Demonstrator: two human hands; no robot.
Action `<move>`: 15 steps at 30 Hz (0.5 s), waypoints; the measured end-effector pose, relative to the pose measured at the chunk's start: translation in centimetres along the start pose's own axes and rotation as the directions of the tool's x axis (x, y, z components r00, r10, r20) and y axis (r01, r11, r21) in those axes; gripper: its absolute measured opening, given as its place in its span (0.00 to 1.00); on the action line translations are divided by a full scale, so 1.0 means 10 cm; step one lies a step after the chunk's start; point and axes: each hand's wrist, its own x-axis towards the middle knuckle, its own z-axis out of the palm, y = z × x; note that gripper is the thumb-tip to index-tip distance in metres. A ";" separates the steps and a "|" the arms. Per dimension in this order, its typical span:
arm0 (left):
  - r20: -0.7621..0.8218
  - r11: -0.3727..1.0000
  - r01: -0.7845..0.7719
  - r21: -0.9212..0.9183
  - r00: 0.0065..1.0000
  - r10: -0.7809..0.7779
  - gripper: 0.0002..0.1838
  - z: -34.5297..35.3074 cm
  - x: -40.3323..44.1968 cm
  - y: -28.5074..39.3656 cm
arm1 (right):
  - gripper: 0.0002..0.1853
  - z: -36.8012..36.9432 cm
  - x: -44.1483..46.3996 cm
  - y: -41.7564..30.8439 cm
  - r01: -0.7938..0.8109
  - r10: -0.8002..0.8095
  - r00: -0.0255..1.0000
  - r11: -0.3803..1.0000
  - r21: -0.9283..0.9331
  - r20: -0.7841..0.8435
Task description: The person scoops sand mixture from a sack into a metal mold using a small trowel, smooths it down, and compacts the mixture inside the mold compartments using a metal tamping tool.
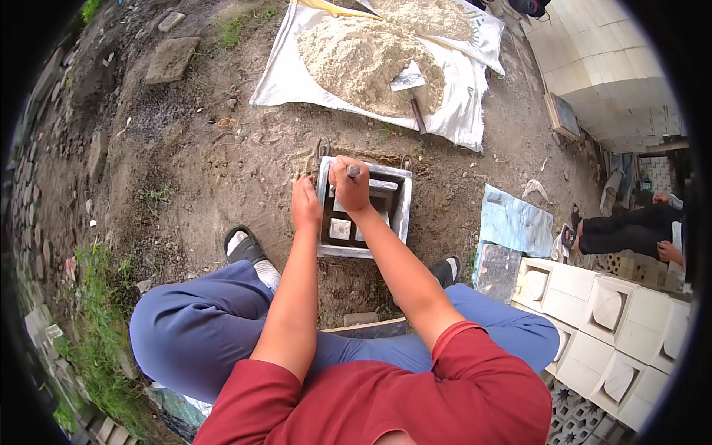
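A square metal block mould [366, 251] stands on the bare soil between my feet, with raised square parts inside it. My right hand [350, 185] is over the mould's upper left part, its fingers wrapped round a short rod-like tool [353, 170]. Only the round grey end of that tool shows; the rest is hidden by my fist. At the outer left side of the mould, my left hand [305, 202] has its fingers bent together against the wall, and their tips are partly hidden. Loop handles [406, 162] stick out at the mould's far side.
Beyond the mould, a pale sandy heap [363, 59] lies on white sacking [285, 81], with a trowel [417, 111] on it. Cast hollow blocks [571, 308] stand at right beside a blue sheet [515, 222]. Another person's dark-trousered legs [623, 231] are at far right.
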 end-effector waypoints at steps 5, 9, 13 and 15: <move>0.010 0.998 0.060 0.009 0.998 -0.060 0.27 -0.03 0.01 0.04 | 0.23 0.33 0.11 -0.65 0.099 -0.073 0.989 0.972 -0.212 0.127; -0.002 0.999 0.028 0.037 1.000 -0.028 0.27 0.02 0.02 -0.09 | 0.23 0.32 0.06 -0.37 0.153 -0.108 0.981 0.942 -0.300 0.161; -0.032 1.000 0.024 0.012 0.999 -0.023 0.27 -0.02 -0.01 0.02 | 0.23 0.33 0.13 -0.36 0.037 -0.003 0.992 0.963 -0.268 0.125; -0.049 0.998 0.011 0.057 0.999 -0.008 0.27 0.00 0.05 0.05 | 0.21 0.27 0.09 -0.42 -0.065 0.069 0.997 0.986 -0.155 0.025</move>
